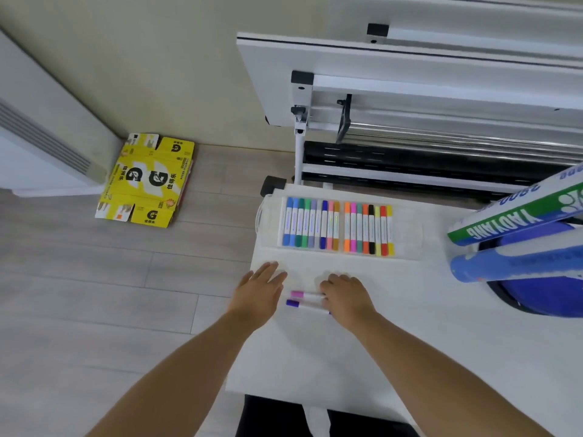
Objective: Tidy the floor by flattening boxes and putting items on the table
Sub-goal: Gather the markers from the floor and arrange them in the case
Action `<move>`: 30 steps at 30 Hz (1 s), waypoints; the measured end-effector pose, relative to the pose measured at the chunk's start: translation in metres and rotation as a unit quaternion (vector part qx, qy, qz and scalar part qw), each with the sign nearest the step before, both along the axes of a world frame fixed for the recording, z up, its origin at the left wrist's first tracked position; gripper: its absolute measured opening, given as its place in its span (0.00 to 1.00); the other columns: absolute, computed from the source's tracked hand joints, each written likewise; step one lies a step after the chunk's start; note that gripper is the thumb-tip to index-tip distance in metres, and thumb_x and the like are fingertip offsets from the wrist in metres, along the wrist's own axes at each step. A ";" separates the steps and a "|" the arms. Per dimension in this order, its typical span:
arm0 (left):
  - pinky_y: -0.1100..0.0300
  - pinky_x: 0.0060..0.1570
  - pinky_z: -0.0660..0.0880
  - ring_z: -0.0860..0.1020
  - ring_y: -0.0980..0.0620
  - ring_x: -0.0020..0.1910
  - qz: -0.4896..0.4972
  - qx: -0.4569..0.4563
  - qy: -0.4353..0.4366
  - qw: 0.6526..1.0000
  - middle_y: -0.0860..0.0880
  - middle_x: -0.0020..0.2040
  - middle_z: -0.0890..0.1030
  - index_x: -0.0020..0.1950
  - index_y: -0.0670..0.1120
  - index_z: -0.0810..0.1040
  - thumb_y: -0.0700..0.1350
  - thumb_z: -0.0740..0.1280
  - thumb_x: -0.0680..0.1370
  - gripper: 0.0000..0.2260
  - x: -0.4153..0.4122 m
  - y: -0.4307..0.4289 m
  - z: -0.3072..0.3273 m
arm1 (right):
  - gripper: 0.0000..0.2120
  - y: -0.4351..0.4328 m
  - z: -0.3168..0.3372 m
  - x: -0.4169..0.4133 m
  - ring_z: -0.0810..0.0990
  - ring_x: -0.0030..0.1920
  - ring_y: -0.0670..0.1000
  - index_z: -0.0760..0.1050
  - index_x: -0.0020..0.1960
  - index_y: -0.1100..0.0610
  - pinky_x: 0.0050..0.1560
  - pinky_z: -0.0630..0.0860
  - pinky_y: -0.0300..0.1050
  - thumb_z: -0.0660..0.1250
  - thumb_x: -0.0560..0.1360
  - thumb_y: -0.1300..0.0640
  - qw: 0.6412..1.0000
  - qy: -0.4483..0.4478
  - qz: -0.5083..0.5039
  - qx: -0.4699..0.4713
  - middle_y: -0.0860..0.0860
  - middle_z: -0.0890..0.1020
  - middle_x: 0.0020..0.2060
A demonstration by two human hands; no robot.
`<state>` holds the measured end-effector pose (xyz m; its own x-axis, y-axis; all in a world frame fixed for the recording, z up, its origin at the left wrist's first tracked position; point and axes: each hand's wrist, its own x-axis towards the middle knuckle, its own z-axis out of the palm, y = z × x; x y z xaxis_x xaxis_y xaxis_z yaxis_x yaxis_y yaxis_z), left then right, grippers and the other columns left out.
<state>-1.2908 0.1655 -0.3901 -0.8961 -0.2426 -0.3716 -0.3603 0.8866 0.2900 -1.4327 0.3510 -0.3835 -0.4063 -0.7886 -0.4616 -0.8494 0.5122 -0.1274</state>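
One flattened box (146,181) lies on the floor, well left of and beyond the fingers; one case (339,227) sits on the table (410,342) just past the fingertips. The left hand (258,291) rests flat, fingers straight, beside two markers (307,299); the right hand (345,294) curls its fingers over their ends.

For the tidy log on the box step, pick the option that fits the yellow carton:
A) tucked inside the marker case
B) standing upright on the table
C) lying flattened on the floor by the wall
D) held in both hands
C: the yellow carton lies opened out flat on the floor against the wall, well away from the table, where the left hand and right hand are.
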 end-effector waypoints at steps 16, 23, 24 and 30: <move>0.52 0.76 0.56 0.53 0.50 0.79 -0.067 -0.007 -0.021 0.998 0.51 0.79 0.59 0.78 0.53 0.60 0.51 0.51 0.85 0.20 -0.081 0.016 0.019 | 0.03 0.043 0.037 -0.076 0.77 0.38 0.49 0.76 0.44 0.57 0.37 0.72 0.38 0.67 0.74 0.57 0.882 -0.181 -0.417 -0.126 0.51 0.80 0.39; 0.48 0.76 0.52 0.47 0.48 0.80 -0.096 -0.006 -0.037 0.995 0.50 0.81 0.50 0.79 0.55 0.55 0.50 0.50 0.85 0.21 -0.148 0.053 0.016 | 0.08 0.072 0.042 -0.138 0.76 0.35 0.51 0.78 0.43 0.59 0.41 0.73 0.45 0.64 0.74 0.55 0.792 -0.238 -0.536 -0.173 0.54 0.81 0.33; 0.47 0.76 0.52 0.46 0.47 0.80 -0.093 -0.007 -0.037 0.995 0.50 0.81 0.49 0.79 0.56 0.55 0.50 0.51 0.85 0.21 -0.155 0.059 0.014 | 0.08 0.074 0.039 -0.145 0.76 0.36 0.51 0.79 0.43 0.59 0.42 0.73 0.45 0.64 0.74 0.55 0.783 -0.246 -0.543 -0.176 0.54 0.81 0.34; 0.42 0.76 0.48 0.36 0.45 0.78 -0.079 -0.034 -0.066 0.994 0.50 0.80 0.38 0.80 0.60 0.45 0.53 0.49 0.85 0.24 -0.182 0.072 -0.005 | 0.06 0.080 0.020 -0.174 0.78 0.41 0.52 0.80 0.44 0.56 0.43 0.74 0.43 0.65 0.76 0.57 0.767 -0.277 -0.546 -0.190 0.50 0.81 0.38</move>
<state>-1.4725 0.2375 -0.3948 -0.8695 -0.1312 -0.4763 -0.2459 0.9511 0.1870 -1.6069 0.4312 -0.3634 -0.7450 -0.2383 -0.6230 0.2983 0.7164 -0.6307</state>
